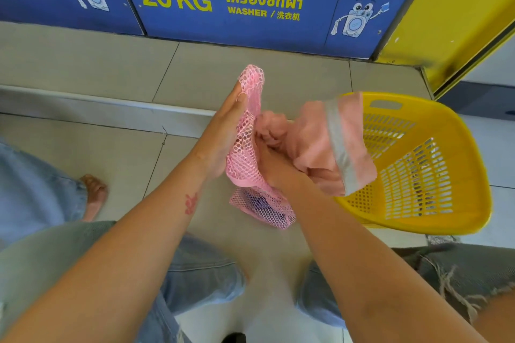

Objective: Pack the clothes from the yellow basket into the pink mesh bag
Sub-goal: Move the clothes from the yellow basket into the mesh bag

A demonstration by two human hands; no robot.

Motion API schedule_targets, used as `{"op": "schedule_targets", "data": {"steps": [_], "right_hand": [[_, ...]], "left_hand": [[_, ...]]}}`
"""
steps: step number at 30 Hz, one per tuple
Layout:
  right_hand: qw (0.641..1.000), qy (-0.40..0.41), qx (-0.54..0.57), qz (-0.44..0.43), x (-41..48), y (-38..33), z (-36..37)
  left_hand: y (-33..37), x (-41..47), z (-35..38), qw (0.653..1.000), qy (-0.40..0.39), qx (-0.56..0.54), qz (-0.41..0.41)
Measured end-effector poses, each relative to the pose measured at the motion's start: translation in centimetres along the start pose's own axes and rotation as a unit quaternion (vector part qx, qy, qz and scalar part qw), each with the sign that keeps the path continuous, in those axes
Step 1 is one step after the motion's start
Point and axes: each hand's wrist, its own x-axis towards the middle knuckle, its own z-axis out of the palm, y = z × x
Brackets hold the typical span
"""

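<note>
- Step in hand, as I read it: stuffing the pink garment [315, 145] into the pink mesh bag [248, 153].
- Left hand [223, 136]: flat, fingers extended and together, pressed against the outside of the bag's upper edge, thumb side at the mesh. It props the mouth; whether any finger hooks the rim, cannot tell.
- Right hand [274, 167]: closed on a bunch of the pink cloth, knuckles at or just inside the bag mouth; the fingertips are hidden by fabric.
- Where things are: bag hangs between the hands, above the tiled floor [111, 69]; most of the garment, including its grey band [341, 147], is outside the bag, draped over the near rim of the yellow basket [457, 217].
- To do it well: keep the mouth stretched wide with the left, feed the cloth in bunch by bunch, push down towards the bottom and not against the side mesh, and lift the trailing part clear of the basket rim so it doesn't snag.
- Something dark already sits low in the bag; can't identify it.
- Counts: 1 mesh bag, 1 basket, 1 pink garment in hand, 1 dark item in the bag. The visible part of the basket interior looks empty, so this is probably the last piece.
</note>
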Motion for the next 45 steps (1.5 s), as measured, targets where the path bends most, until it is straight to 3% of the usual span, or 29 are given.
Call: {"op": "schedule_targets", "data": {"steps": [3, 8, 11, 13, 15, 19, 24, 28, 30, 32, 34, 36, 39, 40, 42, 45], "right_hand": [[0.991, 0.001, -0.135, 0.0, 0.7, 1.6, 0.5], [0.997, 0.015, -0.071, -0.032, -0.7, -0.3, -2.6], [0.967, 0.174, -0.135, -0.126, -2.6, -0.6, -5.5], [0.938, 0.244, -0.24, -0.063, -3.7, 0.4, -6.8], [0.922, 0.257, -0.285, 0.041, -4.5, 2.2, -8.0], [0.923, 0.23, -0.248, 0.187, -5.3, 5.4, -8.4], [0.897, 0.315, -0.259, 0.172, -5.1, 6.1, -7.4], [0.9, 0.314, -0.265, 0.147, -5.0, 5.4, -8.0], [0.911, 0.327, -0.236, 0.085, -4.9, 4.8, -8.4], [0.925, 0.341, -0.16, -0.056, -4.7, 3.2, -8.3], [0.932, 0.313, 0.011, -0.182, -4.7, 0.8, -7.9], [0.937, 0.226, 0.189, -0.186, -4.8, -1.8, -7.0], [0.926, 0.149, 0.309, -0.156, -3.4, -3.7, -4.5], [0.932, 0.133, 0.291, -0.169, -2.5, -3.4, -3.3], [0.968, 0.114, 0.072, -0.213, 0.6, -1.7, -0.6], [0.958, 0.053, -0.21, -0.187, 4.3, 0.5, 2.2]], "left_hand": [[0.0, -0.1, 0.1, 0.999, -0.017, 0.041, 0.007], [-0.2, 0.4, -0.8, 0.999, -0.008, 0.043, 0.01], [-0.3, 0.6, -1.0, 0.999, -0.003, 0.039, 0.009], [-0.3, 0.6, -0.9, 0.999, 0.005, 0.038, 0.008], [-0.3, 0.4, -0.8, 0.999, 0.01, 0.04, 0.004], [-0.4, 0.5, -0.7, 0.999, 0.012, 0.034, 0.005], [-0.3, 0.4, -0.5, 0.999, 0.025, 0.037, -0.001], [-0.3, 0.3, -0.8, 0.999, 0.025, 0.035, -0.002], [-0.3, 0.3, -0.9, 0.999, 0.029, 0.034, -0.005], [-0.3, 0.3, -1.1, 0.999, 0.027, 0.036, -0.001], [-0.3, 0.6, -1.1, 0.999, 0.023, 0.025, 0.006], [-0.3, 0.6, -1.3, 1.0, 0.025, 0.01, 0.003], [-0.7, 0.7, -2.2, 0.999, 0.038, 0.0, -0.012], [-0.8, 0.6, -2.5, 0.999, 0.039, 0.007, -0.015], [-0.8, 0.5, -2.9, 0.999, 0.023, 0.021, -0.013], [-0.4, 0.7, -2.6, 0.999, 0.009, 0.033, -0.01]]}}
